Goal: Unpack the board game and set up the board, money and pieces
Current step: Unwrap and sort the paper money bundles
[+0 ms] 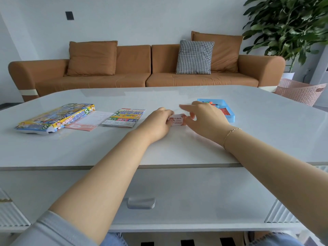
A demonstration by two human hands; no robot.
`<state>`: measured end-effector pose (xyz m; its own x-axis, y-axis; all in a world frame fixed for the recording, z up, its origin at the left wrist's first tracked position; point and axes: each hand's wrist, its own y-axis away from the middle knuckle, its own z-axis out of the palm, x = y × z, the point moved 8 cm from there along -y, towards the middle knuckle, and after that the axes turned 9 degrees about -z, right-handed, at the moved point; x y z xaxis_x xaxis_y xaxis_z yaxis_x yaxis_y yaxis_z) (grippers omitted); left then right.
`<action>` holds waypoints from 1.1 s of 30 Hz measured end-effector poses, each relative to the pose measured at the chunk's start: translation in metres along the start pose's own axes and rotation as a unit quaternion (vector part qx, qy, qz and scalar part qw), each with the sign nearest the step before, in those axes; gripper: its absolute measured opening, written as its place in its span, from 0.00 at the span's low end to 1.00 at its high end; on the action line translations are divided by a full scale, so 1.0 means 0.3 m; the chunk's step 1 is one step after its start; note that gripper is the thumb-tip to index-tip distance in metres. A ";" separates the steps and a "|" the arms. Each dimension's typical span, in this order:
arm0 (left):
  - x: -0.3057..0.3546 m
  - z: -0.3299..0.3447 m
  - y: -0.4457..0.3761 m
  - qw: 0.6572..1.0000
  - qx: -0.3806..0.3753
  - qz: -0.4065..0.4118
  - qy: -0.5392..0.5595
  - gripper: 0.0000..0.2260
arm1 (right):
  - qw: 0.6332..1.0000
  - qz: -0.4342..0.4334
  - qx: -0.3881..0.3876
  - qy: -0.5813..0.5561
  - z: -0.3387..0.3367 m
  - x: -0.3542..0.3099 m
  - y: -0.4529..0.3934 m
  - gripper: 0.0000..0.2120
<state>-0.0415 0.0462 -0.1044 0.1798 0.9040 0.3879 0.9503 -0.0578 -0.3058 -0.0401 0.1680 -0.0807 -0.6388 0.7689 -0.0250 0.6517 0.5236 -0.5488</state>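
Note:
A small stack of pink play money lies on the white table between my hands. My left hand grips its left end with curled fingers. My right hand pinches its right end, the index finger stretched out above. A blue plastic tray with coloured pieces and a red card stack sits just behind my right hand. The folded game board lies left of my hands. Further left are a pink instruction sheet and the colourful game box.
A brown sofa with cushions stands behind the table. A pink laundry basket and a potted plant are at the right. A drawer with a handle is below the table's front edge.

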 end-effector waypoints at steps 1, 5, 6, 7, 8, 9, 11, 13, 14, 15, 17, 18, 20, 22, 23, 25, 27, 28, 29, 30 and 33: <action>-0.001 0.000 0.000 1.000 -0.002 -0.003 0.003 0.17 | 0.999 0.030 -0.012 0.004 0.006 0.022 -0.001 0.16; 0.006 0.005 0.004 1.000 -0.009 -0.004 0.016 0.16 | 0.994 0.057 -0.088 -0.038 0.084 0.046 0.011 0.12; 0.010 0.008 0.005 1.000 -0.013 -0.003 0.019 0.16 | 0.994 0.047 -0.093 -0.046 0.093 0.037 0.011 0.13; 0.013 0.011 0.005 1.000 -0.017 -0.004 0.021 0.16 | 0.994 0.041 -0.093 -0.050 0.096 0.030 0.010 0.13; 0.014 0.014 0.005 1.000 -0.020 -0.005 0.021 0.17 | 0.993 0.040 -0.095 -0.051 0.097 0.027 0.009 0.13; 0.013 0.015 0.004 0.999 -0.022 -0.006 0.023 0.17 | 0.993 0.042 -0.098 -0.053 0.097 0.026 0.008 0.13; 0.011 0.015 0.001 0.999 -0.019 -0.003 0.026 0.17 | 0.990 0.062 -0.101 -0.079 0.091 0.035 0.005 0.12; 0.010 0.012 0.001 0.999 -0.015 -0.001 0.028 0.16 | 0.972 0.115 -0.094 -0.180 0.085 0.055 0.010 0.11; 0.009 0.010 0.000 0.999 -0.016 -0.004 0.030 0.16 | 0.953 0.148 -0.088 -0.249 0.084 0.063 0.014 0.11; 0.007 0.010 0.000 0.999 -0.018 -0.008 0.033 0.16 | 0.935 0.174 -0.079 -0.300 0.080 0.069 0.018 0.12; 0.006 0.008 0.002 0.999 -0.020 -0.012 0.038 0.15 | 0.925 0.187 -0.062 -0.324 0.076 0.075 0.019 0.12; 0.006 0.008 0.003 0.999 -0.021 -0.012 0.041 0.15 | 0.931 0.183 -0.054 -0.311 0.076 0.079 0.017 0.10; 0.005 0.006 0.004 0.999 -0.020 -0.014 0.045 0.16 | 0.940 0.175 -0.045 -0.290 0.075 0.083 0.013 0.06; 0.001 0.003 0.007 0.998 -0.022 -0.021 0.063 0.17 | 0.938 0.172 -0.041 -0.298 0.078 0.090 0.008 0.05; -0.001 0.002 0.008 0.997 -0.023 -0.023 0.073 0.17 | 0.937 0.170 -0.041 -0.303 0.078 0.090 0.008 0.05; -0.003 0.001 0.011 0.996 -0.024 -0.019 0.084 0.16 | 0.932 0.173 -0.047 -0.315 0.080 0.089 0.010 0.04; -0.006 -0.001 0.013 0.996 -0.021 -0.012 0.083 0.13 | 0.924 0.187 -0.052 -0.328 0.086 0.089 0.014 0.03; -0.007 -0.007 0.016 0.997 -0.015 -0.003 0.074 0.12 | 0.917 0.199 -0.051 -0.342 0.088 0.094 0.015 0.03; -0.005 -0.017 0.020 0.998 -0.001 0.015 0.055 0.12 | 0.907 0.212 -0.047 -0.361 0.088 0.100 0.016 0.03; 0.001 -0.031 0.024 0.999 0.017 0.039 0.028 0.14 | 0.895 0.228 -0.043 -0.382 0.087 0.106 0.017 0.03; 0.042 -0.074 0.042 0.989 0.073 0.118 -0.050 0.23 | 0.854 0.269 -0.052 -0.441 0.081 0.115 0.024 0.10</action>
<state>-0.0215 0.0474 -0.0842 0.3600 0.9100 0.2057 0.8367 -0.2174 -0.5027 -0.0675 0.1893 -0.1058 -0.2645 0.3569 -0.8959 0.9517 0.2470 -0.1826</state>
